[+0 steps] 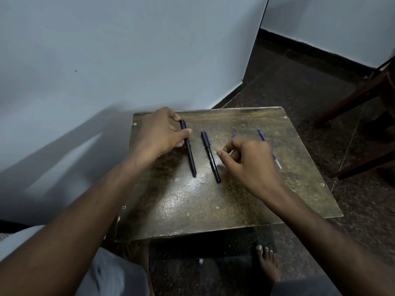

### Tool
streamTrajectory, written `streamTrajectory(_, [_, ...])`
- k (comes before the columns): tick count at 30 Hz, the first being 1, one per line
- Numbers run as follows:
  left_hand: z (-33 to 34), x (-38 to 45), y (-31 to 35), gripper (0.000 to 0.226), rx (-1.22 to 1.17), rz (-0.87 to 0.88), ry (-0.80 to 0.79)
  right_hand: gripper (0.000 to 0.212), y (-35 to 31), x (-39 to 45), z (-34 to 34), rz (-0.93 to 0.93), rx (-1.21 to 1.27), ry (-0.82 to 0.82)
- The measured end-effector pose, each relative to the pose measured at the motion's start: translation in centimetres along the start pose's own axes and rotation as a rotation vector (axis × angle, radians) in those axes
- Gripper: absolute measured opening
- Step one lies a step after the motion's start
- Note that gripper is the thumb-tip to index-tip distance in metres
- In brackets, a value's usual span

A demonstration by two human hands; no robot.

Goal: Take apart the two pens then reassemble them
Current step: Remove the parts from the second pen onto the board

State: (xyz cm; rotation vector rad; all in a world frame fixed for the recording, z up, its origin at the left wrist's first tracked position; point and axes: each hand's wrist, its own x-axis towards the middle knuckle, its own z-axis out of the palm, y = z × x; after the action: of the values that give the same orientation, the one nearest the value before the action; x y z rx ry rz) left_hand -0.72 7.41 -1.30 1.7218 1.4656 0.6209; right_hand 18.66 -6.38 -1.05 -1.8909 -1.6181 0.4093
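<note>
Head view: A seated person works over a small scuffed brown worktop [192,201], two black pen bodies lying side by side between the hands. The left hand [159,132] pinches the capped end of the left pen body [188,148] between thumb and forefinger, its far tip resting on the worktop toward the person. Just right of that hand lies the second pen body [210,157], printed with white lettering, touched by neither hand. The right hand [249,159] hovers beside it with fingers curled; a slim blue refill [233,135] pokes out beyond its knuckles, and whether the fingers actually grip it cannot be told. A second blue refill [269,148] lies on the worktop just beyond the right hand, partly hidden behind it.

With both refills out of the black bodies, the taking-apart looks largely done, and the job appears to stand at the start of reassembly. The next move likely calls for lifting the pinched pen body, opening it if it is closed, and lining a refill up with its narrow bore, a fine alignment needing both hands steady.
</note>
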Motion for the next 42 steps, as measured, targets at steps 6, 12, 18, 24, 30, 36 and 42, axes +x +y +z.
streamTrajectory(6, [1.1,-0.4,0.2,0.039,0.108,0.028,-0.041,0.015,0.5,0.0,0.4,-0.008,-0.093,-0.025])
streamTrajectory(12, [1.0,-0.6,0.4,0.037,0.195,0.057,-0.018,0.015,0.4,-0.1,0.4,0.007,-0.161,-0.047])
streamTrajectory(18, [0.6,-1.6,0.7,0.028,0.370,0.277,0.125,0.031,0.6,0.1,1.6,0.043,-0.159,-0.082])
streamTrajectory(24, [1.8,-2.4,1.0,0.011,0.344,0.290,-0.041,0.036,0.1,0.6,2.0,0.117,-0.220,-0.131])
streamTrajectory(30, [1.9,-2.3,1.8,0.019,0.291,0.285,0.009,0.025,-0.2,0.7,1.4,0.116,-0.112,-0.053])
streamTrajectory(36, [1.9,-2.2,2.8,0.026,-0.301,0.062,-0.049,0.018,-0.8,-0.1,-0.2,0.010,0.038,0.029])
streamTrajectory(42, [3.8,-3.2,2.9,0.021,-0.498,0.042,-0.163,0.021,-0.3,-0.3,-0.3,-0.014,0.026,0.048])
